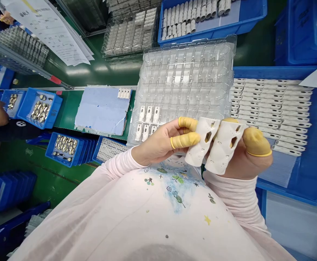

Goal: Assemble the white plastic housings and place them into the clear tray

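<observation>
My left hand (161, 141), with yellow finger cots on its fingertips, is closed on a white plastic tubular shell (201, 145) with cut-out holes. A second, similar white shell (223, 150) sits beside it, gripped by my right hand (241, 161), which also wears yellow finger cots. Both shells are held tilted, side by side, above my lap. Part of the right fingers is hidden behind the shells. Beyond my hands lies a clear plastic tray (185, 74) with pockets; several white shells (148, 114) fill its near left corner.
Right of the tray, a blue bin (275, 70) contains rows of white shells. Another blue bin (215, 34) of shells stands behind, beside stacked filled trays (131, 32). A blue pad (101, 110) lies left. Bins of shiny parts (40, 110) and a co-worker's arm (0, 113) are far left.
</observation>
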Available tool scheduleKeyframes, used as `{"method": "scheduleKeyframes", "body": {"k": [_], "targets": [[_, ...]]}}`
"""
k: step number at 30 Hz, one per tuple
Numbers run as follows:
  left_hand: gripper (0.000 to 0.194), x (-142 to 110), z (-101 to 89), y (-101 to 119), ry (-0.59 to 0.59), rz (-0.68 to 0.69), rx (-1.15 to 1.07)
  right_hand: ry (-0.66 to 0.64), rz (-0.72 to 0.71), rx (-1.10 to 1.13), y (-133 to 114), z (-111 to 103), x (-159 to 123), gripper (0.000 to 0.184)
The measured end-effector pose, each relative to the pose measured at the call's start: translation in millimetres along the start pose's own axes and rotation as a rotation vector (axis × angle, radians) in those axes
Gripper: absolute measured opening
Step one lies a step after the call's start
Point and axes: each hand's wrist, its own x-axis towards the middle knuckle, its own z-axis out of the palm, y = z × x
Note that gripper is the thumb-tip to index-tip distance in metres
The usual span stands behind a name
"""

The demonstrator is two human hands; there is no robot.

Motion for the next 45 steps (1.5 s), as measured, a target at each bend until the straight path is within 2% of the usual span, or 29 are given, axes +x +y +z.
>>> {"method": "scheduleKeyframes", "body": {"k": [3,8,12,17,22,26,33,38,40,42,45], "targets": [[0.046,0.6,2.0,0.3,0.026,0.030,0.025,-0.114,0.001,0.073,-0.3,2.3,2.1,0.040],[0.052,0.8,5.3,0.9,0.068,0.011,0.083,-0.125,0.021,0.116,-1.3,11.2,4.0,0.041],[0.046,-1.5,8.8,2.9,0.047,0.038,0.061,-0.220,0.016,0.181,-0.1,10.9,6.1,0.041],[0.045,-1.6,6.0,2.9,0.040,0.002,0.003,-0.361,-0.072,0.177,2.0,5.7,12.2,0.048],[0.052,2.2,-0.2,-0.7,0.057,-0.028,-0.043,-0.257,-0.017,0.110,2.2,7.7,13.7,0.042],[0.057,2.5,-0.4,-1.8,0.080,-0.027,-0.048,-0.099,0.037,0.112,1.4,10.3,11.9,0.029],[0.061,4.2,-0.6,-1.6,0.124,0.025,-0.030,0.086,0.097,0.097,4.4,7.9,11.4,0.034],[0.057,7.7,-6.7,-7.9,0.140,0.030,-0.003,0.123,0.080,0.102,7.6,9.7,14.9,0.038],[0.052,10.0,-7.7,-10.0,0.157,0.019,-0.035,0.119,0.090,0.148,9.5,9.2,17.1,0.038],[0.037,12.7,-5.6,-9.3,0.201,-0.021,-0.122,0.110,0.136,0.236,12.0,6.7,18.5,0.037],[0.010,16.3,3.8,-2.3,0.352,-0.119,-0.346,0.097,0.262,0.434,16.2,-0.2,18.6,0.036]]}}
